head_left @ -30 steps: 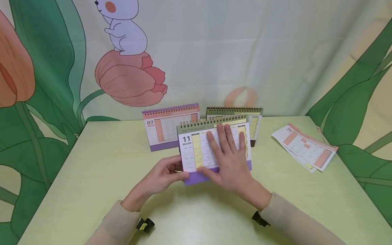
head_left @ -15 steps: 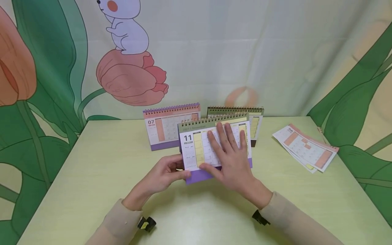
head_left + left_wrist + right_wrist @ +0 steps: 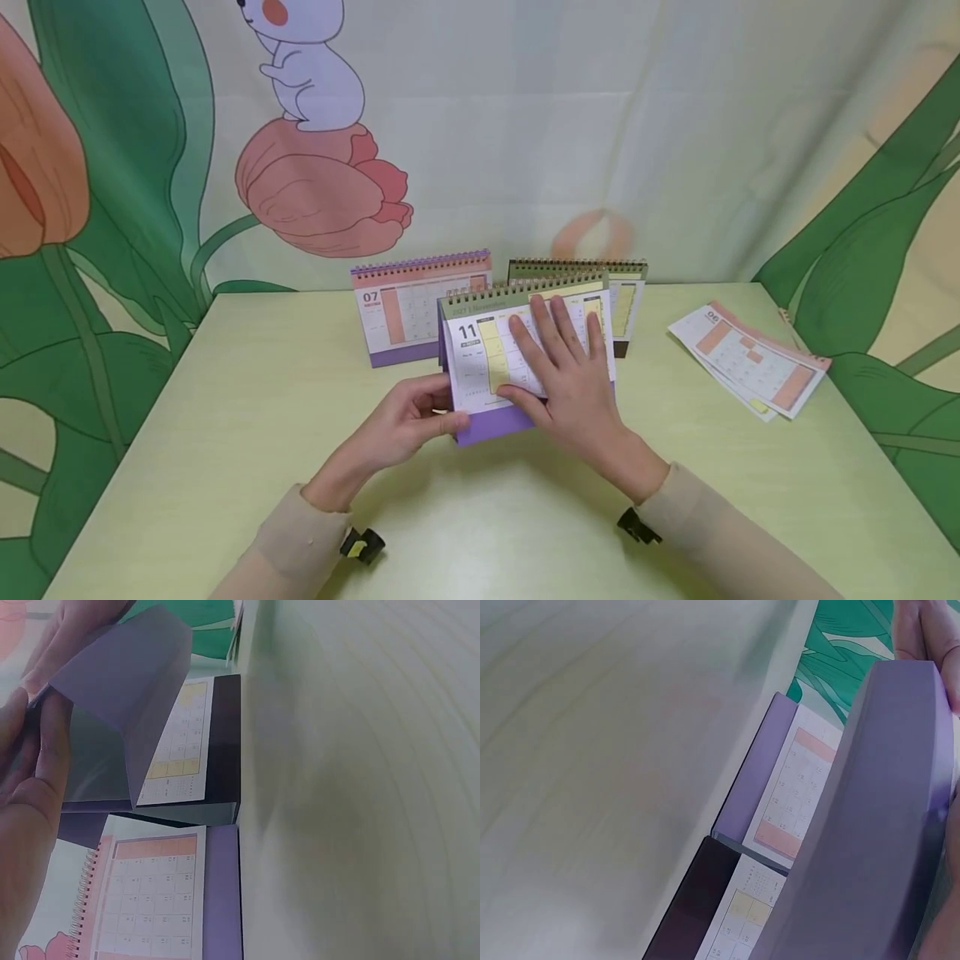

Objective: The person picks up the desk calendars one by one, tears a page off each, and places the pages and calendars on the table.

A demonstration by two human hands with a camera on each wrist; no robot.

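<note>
Two bare hands hold a desk cal. (image 3: 495,358), green header, "11" page, mid-table. It looks tipped and turned slightly vs. half a sec ago, w/ more of the stand's rear showing at left; both hands keep their places, so prob. a small angle tweak, not a new step. L hand (image 3: 408,425) pinches its lower-left edge, thumb in front, fingers behind; R hand (image 3: 576,400) lies flat on the page, fingers spread. Behind, far left: pink "07" cal. (image 3: 408,317); far right: green cal. (image 3: 626,308), partly hidden. Loose sheets (image 3: 761,362) lie well apart at right. Head view gives the page but no underside; L-wrist view shows the purple underside (image 3: 127,671), apparently raised off the table (image 3: 360,787), plus more of the green cal.'s dark base (image 3: 224,742).
</note>
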